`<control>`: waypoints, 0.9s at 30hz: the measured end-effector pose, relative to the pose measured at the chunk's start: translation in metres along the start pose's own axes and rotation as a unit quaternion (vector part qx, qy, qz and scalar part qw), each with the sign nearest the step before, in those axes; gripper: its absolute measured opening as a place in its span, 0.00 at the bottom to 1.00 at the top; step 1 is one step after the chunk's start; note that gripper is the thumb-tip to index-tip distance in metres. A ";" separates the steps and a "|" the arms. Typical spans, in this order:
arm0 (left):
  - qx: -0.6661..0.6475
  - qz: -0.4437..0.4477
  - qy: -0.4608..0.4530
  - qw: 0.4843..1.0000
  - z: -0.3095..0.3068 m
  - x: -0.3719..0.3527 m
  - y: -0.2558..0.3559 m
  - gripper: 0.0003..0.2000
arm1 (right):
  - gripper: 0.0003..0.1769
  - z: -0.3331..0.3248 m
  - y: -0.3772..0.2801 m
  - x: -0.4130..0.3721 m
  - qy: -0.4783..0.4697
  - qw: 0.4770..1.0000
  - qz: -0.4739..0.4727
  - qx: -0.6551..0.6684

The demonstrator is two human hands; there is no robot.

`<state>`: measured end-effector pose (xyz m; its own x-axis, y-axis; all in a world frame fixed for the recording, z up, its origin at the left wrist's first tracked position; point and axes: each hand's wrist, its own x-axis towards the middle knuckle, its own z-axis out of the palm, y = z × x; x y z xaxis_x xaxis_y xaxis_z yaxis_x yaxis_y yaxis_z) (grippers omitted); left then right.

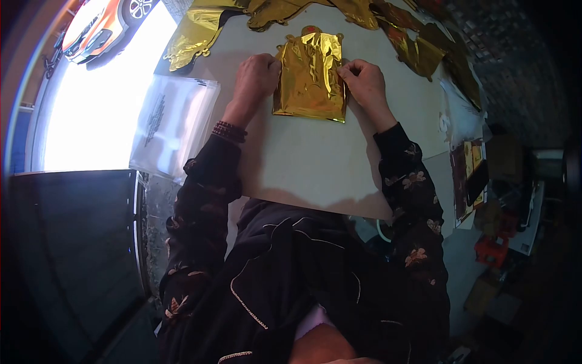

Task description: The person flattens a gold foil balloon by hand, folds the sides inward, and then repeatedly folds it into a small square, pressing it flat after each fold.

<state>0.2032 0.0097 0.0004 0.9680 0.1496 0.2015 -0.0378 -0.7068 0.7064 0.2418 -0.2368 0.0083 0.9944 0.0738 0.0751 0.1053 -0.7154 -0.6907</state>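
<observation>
A shiny gold foil piece [309, 88], roughly rectangular with scalloped bits along its top, lies in front of me on a pale sheet [297, 161]. My left hand [259, 76] is closed at its upper left edge, the fingertips hidden behind the knuckles. On the opposite edge, the thumb and forefinger of my right hand [364, 82] pinch the foil. A small red spot shows at the top of the piece. Dark red beads [229, 131] circle my left wrist.
More gold foil pieces [418, 51] lie in an arc along the table's far side. Clear plastic sheets or bags [176, 121] rest at the left edge. A dark phone-like object [477, 182] lies on a printed packet at right. An orange car [100, 27] stands outside.
</observation>
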 end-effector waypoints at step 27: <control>0.240 0.250 -0.053 0.937 0.019 -0.030 0.009 0.26 | 0.31 0.014 -0.004 -0.032 0.043 0.931 -0.331 -0.150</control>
<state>0.1784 -0.0148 -0.0124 0.8790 -0.3350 0.3395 -0.4023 -0.9030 0.1506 0.2097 -0.2265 -0.0017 0.7063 0.5204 0.4800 0.6767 -0.6954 -0.2417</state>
